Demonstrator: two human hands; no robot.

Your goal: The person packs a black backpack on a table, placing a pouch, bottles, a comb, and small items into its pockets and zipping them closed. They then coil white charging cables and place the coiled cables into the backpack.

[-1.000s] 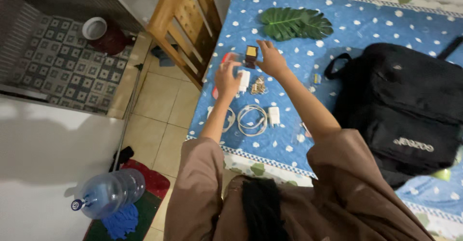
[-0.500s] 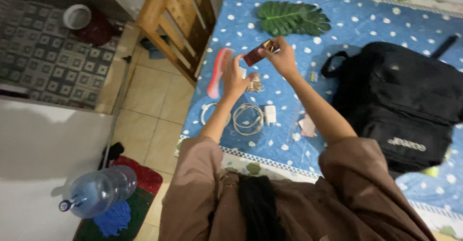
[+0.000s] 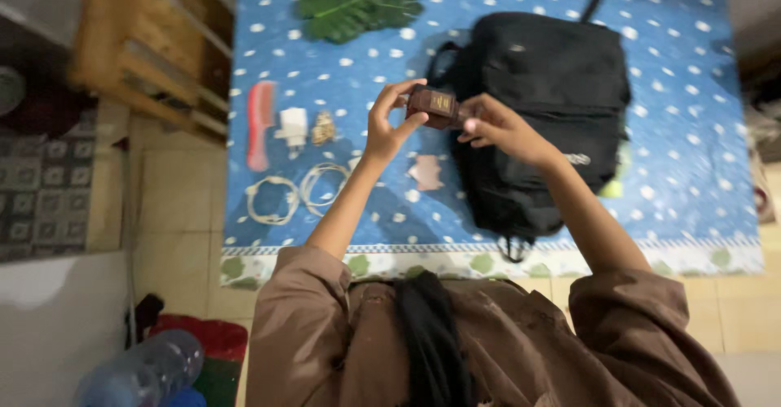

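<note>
Blue white-dotted cloth [image 3: 691, 65] covered the table, with a black bag [image 3: 545, 89], a green leaf [image 3: 358, 4], a red comb [image 3: 260, 122] and coiled white cables [image 3: 297, 191] laid out. Both hands were raised above it: the left hand [image 3: 386, 126] and the right hand [image 3: 496, 126] pinched a small dark box [image 3: 433, 104] between them, seemingly turning it for inspection; a steady two-handed grip seemed needed.

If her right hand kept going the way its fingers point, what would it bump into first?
The right hand points leftward at the small dark brown box both hands hold; beyond that, the left hand, though depth is unclear.
</note>
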